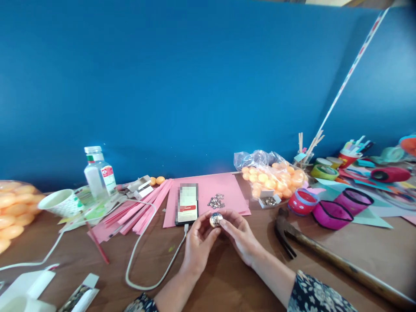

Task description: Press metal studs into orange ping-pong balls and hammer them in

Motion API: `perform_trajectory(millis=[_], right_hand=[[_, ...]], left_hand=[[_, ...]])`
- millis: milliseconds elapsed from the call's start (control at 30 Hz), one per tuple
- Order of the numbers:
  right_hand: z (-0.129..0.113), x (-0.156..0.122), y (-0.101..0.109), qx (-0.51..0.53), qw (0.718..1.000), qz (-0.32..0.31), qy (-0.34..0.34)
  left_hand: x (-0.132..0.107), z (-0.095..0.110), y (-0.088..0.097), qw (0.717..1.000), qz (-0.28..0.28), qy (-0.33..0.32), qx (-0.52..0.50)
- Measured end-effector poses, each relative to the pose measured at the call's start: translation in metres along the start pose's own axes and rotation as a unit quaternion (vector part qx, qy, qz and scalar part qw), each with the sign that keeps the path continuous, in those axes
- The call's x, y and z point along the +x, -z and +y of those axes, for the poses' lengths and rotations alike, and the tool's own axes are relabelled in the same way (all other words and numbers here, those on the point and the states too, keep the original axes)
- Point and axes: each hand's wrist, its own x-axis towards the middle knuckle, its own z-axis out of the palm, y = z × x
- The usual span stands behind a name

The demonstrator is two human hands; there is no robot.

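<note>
Between my two hands is a small orange ball studded with silver thumbtacks, its lower part hidden by fingers. The fingers of my left hand close on its left side. My right hand grips it from the right, thumb against the tacks. Just beyond, a loose pile of silver thumbtacks lies on a pink paper sheet. A phone lies left of the pile, with a white cable plugged into its near end.
A claw hammer lies to the right, near an open box of tacks and a bag of orange balls. Pink paper strips, a bottle and a paper cup are left. Tape rolls stand right.
</note>
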Motion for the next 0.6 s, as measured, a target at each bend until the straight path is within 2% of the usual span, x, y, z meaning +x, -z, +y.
perform_trajectory(millis=[133, 267, 600], right_hand=[[-0.0005, 0.0000, 0.0011, -0.019, 1.000, -0.010, 0.008], [0.0030, 0.0013, 0.0024, -0.062, 0.998, 0.006, 0.029], [0.0087, 0.0025, 0.0041, -0.094, 0.995, 0.018, 0.020]], left_hand=[[0.0003, 0.0019, 0.0005, 1.000, -0.008, 0.004, 0.020], [-0.0001, 0.0006, 0.0018, 1.000, -0.007, 0.000, 0.021], [-0.0024, 0.0020, -0.0002, 0.998, 0.009, -0.035, 0.044]])
